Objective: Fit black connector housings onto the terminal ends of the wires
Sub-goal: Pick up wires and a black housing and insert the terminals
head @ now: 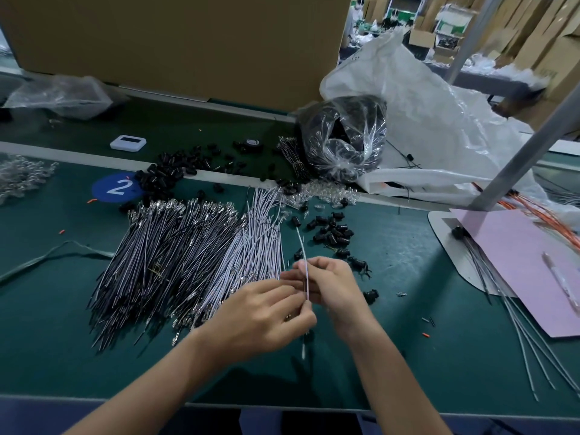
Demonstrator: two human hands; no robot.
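White wire (303, 255), thin, pinched by both hands.

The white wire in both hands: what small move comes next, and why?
Probably the right hand should release the white wire and pick one of the loose black housings beyond it: the left hand also pinches the wire, and neither shows a housing.

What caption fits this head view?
The left hand and right hand pinch a white wire beside loose black housings.
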